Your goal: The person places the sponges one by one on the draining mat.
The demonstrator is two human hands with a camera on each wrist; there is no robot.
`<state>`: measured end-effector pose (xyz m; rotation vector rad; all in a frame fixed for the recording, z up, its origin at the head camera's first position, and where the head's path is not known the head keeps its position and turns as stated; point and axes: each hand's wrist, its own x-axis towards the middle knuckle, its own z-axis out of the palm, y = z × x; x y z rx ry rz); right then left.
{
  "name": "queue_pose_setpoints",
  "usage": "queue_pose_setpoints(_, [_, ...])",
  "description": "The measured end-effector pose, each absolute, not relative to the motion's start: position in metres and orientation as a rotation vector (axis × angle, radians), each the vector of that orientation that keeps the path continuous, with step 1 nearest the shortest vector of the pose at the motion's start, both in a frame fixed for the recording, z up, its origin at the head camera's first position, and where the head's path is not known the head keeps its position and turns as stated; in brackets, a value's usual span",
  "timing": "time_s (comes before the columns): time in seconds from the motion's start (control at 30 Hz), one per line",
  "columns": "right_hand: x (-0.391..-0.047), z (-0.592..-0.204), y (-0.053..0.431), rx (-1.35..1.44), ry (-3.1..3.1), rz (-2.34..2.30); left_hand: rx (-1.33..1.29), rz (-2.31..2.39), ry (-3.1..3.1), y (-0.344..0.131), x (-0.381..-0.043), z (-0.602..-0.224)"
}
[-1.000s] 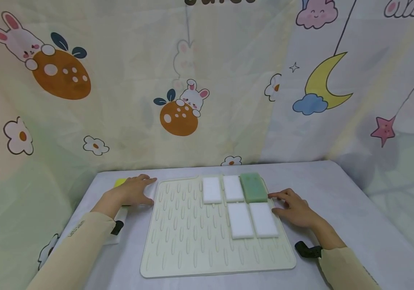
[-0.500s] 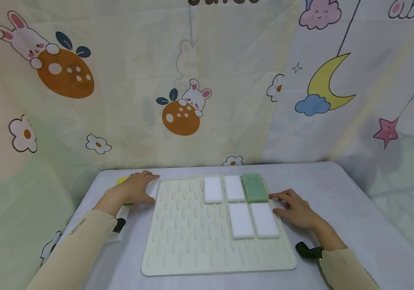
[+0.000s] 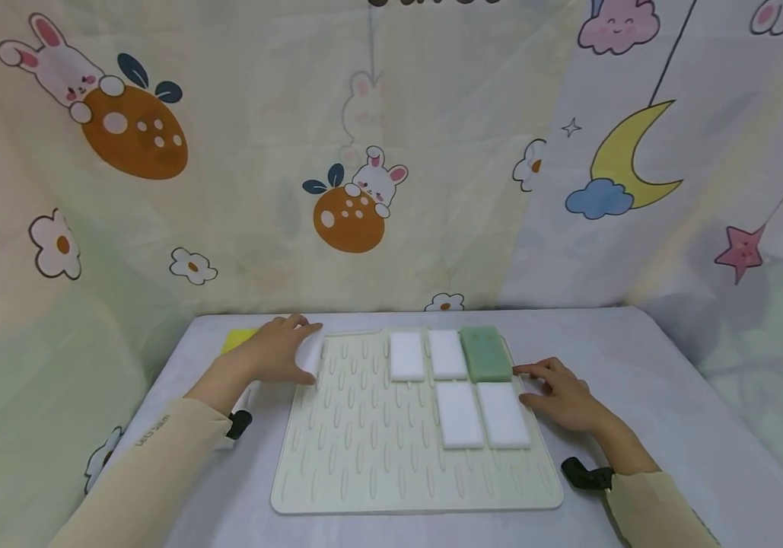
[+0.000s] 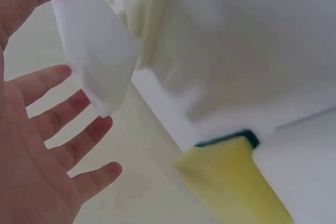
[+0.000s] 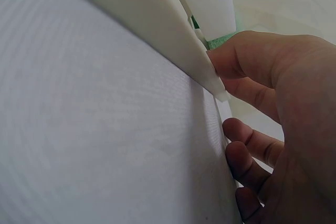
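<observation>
My left hand point(image 3: 269, 356) pinches a white sponge block point(image 3: 308, 356) between thumb and fingertips at the far left corner of the cream ribbed drying mat point(image 3: 357, 476). In the left wrist view this white sponge point(image 4: 97, 45) is tilted, with the mat's edge behind it. My right hand point(image 3: 562, 399) touches the mat's right edge with thumb and index finger, the other fingers loosely bent. A green sponge point(image 3: 485, 355) lies at the mat's far right corner. Several white blocks, such as the near right one point(image 3: 504, 415), lie beside and in front of it.
A yellow scouring sponge point(image 3: 237, 339) with a dark green side sits left of the mat, partly behind my left hand. Below that wrist a white object point(image 3: 224, 444) is mostly hidden. A printed curtain point(image 3: 247, 190) hangs behind the white-covered table point(image 3: 610, 342).
My left hand has moved rightward with the white sponge, from left of the mat to its far left corner. The right hand stays at the mat's edge. The head view has shifted slightly.
</observation>
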<state>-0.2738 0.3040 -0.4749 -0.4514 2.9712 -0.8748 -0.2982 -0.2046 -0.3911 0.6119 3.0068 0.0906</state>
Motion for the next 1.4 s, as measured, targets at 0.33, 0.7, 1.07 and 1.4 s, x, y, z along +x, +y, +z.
queue_pose_setpoints(0.33, [-0.273, -0.475, 0.302, -0.434, 2.966, -0.871, 0.709, 0.049, 3.026, -0.174, -0.282, -0.389])
queue_pose_setpoints(0.7, [-0.274, -0.477, 0.303, -0.444, 2.971, -0.856, 0.785, -0.046, 3.056, -0.146, -0.264, -0.395])
queue_pose_setpoints(1.07, [-0.274, -0.475, 0.301, -0.439, 2.962, -0.858, 0.856, -0.061, 3.031, -0.121, -0.252, -0.401])
queue_pose_setpoints(1.4, [-0.277, -0.476, 0.303, -0.426, 2.955, -0.847, 0.898, -0.025, 2.998, -0.101, -0.242, -0.4])
